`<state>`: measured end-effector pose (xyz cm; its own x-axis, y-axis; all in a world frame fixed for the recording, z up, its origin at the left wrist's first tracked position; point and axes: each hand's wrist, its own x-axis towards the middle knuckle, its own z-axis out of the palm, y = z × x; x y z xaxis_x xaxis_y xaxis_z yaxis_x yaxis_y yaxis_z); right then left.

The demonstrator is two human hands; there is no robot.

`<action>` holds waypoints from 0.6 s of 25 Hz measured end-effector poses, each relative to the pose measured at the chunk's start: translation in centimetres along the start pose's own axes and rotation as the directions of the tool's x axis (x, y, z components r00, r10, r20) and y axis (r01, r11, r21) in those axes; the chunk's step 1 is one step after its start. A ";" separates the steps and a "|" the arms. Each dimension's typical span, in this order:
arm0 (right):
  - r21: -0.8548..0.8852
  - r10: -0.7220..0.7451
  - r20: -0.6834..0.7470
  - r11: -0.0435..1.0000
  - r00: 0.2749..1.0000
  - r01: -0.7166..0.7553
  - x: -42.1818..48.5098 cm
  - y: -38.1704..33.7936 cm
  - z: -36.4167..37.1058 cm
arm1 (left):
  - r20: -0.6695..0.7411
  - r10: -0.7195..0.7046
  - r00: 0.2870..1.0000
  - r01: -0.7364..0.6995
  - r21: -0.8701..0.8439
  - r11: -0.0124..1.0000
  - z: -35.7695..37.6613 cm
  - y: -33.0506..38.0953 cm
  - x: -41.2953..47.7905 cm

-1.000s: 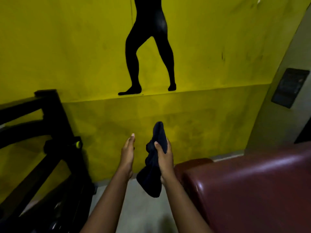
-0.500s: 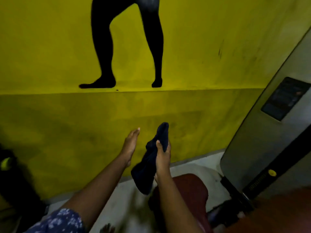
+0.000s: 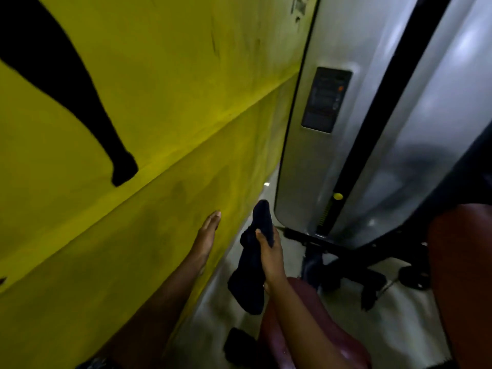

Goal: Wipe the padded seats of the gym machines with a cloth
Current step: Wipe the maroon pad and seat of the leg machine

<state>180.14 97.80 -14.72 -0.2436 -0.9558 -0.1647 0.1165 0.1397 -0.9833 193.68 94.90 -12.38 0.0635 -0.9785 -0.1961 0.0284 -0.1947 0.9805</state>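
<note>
A: Now, where does the cloth sit?

B: The dark cloth [image 3: 251,278] hangs in the air from the right hand [image 3: 270,253]. Thumb and fingers curl round its upper part. A tuft stands above the thumb, and the rest droops past the wrist, just over the maroon padded seat [image 3: 271,342]. Contact with the seat: cannot tell.

A: Left hand?

B: The left hand [image 3: 207,233] is flat with fingers straight. It holds nothing and is near the yellow wall [image 3: 159,102].

A: Handling estimate?

B: I judge it soft, light and limp, since it sags under its own weight. It is likely neither fragile nor slick. The high grip leaves a loose tail. Better to bunch it into the palm so a broad pad of fabric meets the glossy upholstery, and to press from the palm.
</note>
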 end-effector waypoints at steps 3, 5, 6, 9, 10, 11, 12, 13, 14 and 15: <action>0.024 -0.028 -0.156 0.999 0.987 0.033 3.1 -0.5 -0.8 | 0.137 0.014 0.990 -0.012 -0.009 1.000 3.4 0.9 4.7; 0.059 -0.064 -0.287 0.995 0.956 0.084 5.6 -0.7 -2.0 | 0.261 0.036 0.965 -0.030 -0.024 0.999 6.2 1.2 7.8; 0.053 -0.087 -0.350 0.992 0.933 0.113 6.8 -1.0 -2.7 | 0.314 0.045 0.948 -0.035 -0.039 0.999 7.6 1.4 9.3; 0.061 -0.135 -0.556 0.977 0.820 0.203 9.9 -1.9 -5.8 | 0.508 0.022 0.861 -0.009 -0.029 1.000 12.2 2.5 13.7; 0.052 -0.143 -0.594 0.975 0.791 0.215 10.3 -2.5 -6.7 | 0.554 0.018 0.832 -0.010 -0.018 1.000 13.5 2.7 14.6; 0.044 -0.148 -0.630 0.973 0.762 0.225 10.6 -3.0 -7.8 | 0.592 0.016 0.806 -0.014 -0.008 1.000 14.9 3.0 15.4; 0.039 -0.143 -0.681 0.972 0.718 0.230 10.8 -3.4 -8.9 | 0.638 0.006 0.770 -0.014 0.008 1.000 16.6 3.4 16.0; 0.042 -0.128 -0.730 0.972 0.671 0.231 10.8 -3.5 -10.0 | 0.680 -0.006 0.733 -0.011 0.020 1.000 18.2 3.6 16.4; 0.048 -0.118 -0.773 0.969 0.623 0.242 10.5 -4.0 -10.9 | 0.719 -0.006 0.695 -0.011 0.020 1.000 20.0 3.8 16.7; 0.045 -0.123 -0.809 0.962 0.574 0.269 10.4 -4.3 -11.8 | 0.756 -0.007 0.655 -0.016 0.023 1.000 21.9 4.1 17.0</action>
<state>165.73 90.34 -13.11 -0.9335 -0.3568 -0.0363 0.0898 -0.1346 -0.9868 172.99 75.96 -11.33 -0.7126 -0.6906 -0.1235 0.0045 -0.1805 0.9836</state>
